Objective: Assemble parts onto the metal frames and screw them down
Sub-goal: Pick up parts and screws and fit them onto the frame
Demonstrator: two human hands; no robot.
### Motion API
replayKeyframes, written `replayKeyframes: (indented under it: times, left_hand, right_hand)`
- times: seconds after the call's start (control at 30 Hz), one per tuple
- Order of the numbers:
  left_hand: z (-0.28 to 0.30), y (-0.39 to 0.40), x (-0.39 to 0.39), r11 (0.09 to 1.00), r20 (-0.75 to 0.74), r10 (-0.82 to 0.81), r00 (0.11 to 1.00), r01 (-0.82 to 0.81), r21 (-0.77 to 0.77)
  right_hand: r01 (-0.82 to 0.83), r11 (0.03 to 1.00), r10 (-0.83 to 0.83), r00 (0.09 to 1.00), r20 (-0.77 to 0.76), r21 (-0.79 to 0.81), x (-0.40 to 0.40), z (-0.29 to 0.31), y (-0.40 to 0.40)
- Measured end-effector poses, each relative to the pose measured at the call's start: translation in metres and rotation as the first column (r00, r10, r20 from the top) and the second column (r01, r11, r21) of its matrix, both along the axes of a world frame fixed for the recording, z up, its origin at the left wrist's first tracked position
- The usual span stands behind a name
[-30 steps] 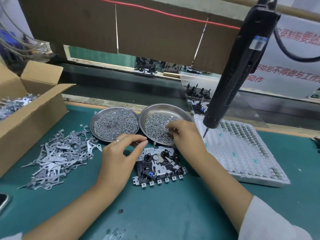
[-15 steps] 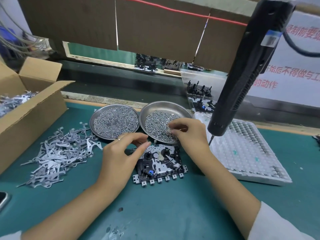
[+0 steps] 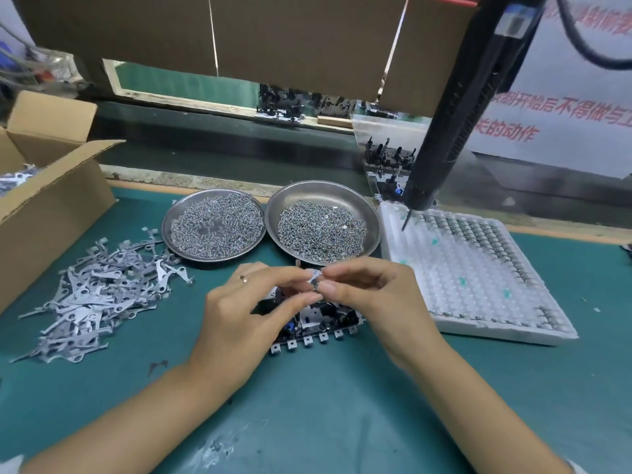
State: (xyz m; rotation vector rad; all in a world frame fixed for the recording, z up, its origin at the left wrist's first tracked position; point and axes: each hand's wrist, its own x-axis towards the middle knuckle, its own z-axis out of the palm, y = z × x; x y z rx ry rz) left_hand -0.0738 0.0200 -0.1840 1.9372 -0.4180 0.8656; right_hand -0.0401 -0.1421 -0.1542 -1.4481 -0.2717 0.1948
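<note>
While both hands meet above the work, a tiny bright metal screw (image 3: 315, 287) sits pinched between the fingertips (image 3: 326, 288) of the right hand (image 3: 369, 295), directly over the flat metal frame with black fittings and a row of square tabs (image 3: 316, 331), which lies on the green bench mat (image 3: 325, 412) just in front of the two dishes. The left hand (image 3: 239, 313), wearing a ring, has its thumb and forefinger closed toward the same screw; whether it grips the screw or only steadies it cannot be told. Half a second ago the right hand was reaching into the right-hand round steel dish of screws (image 3: 371, 218); it has since drawn back to the frame with a screw, while the left hand has risen from the frame to meet it. Judged from this, a fastener has been picked and is being oriented, and seating it in a hole of the frame is the step at hand; driving is not yet begun. A black electric screwdriver (image 3: 455, 131) hangs untouched above a white moulded plastic tray of small parts (image 3: 478, 285). Left of the second round steel dish of screws (image 3: 213, 227), stamped grey metal levers (image 3: 99, 295) lie heaped beside an open cardboard carton (image 3: 51, 206). Beyond runs a dark conveyor (image 3: 222, 155) under brown cardboard screens (image 3: 290, 39).
</note>
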Motion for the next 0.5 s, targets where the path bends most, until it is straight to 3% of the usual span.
replayKeyframes:
  times: [0.23, 0.5]
  left_hand:
    - [-0.008, 0.003, 0.005, 0.992, 0.144, -0.062, 0.988, 0.045, 0.119]
    - [-0.006, 0.003, 0.003, 0.986, 0.125, -0.084, 0.989, 0.064, 0.154]
  right_hand:
    - [-0.091, 0.995, 0.09, 0.995, -0.035, -0.032, 0.0, 0.0, -0.007]
    - [-0.135, 0.989, 0.131, 0.989, -0.062, -0.062, 0.001, 0.002, -0.012]
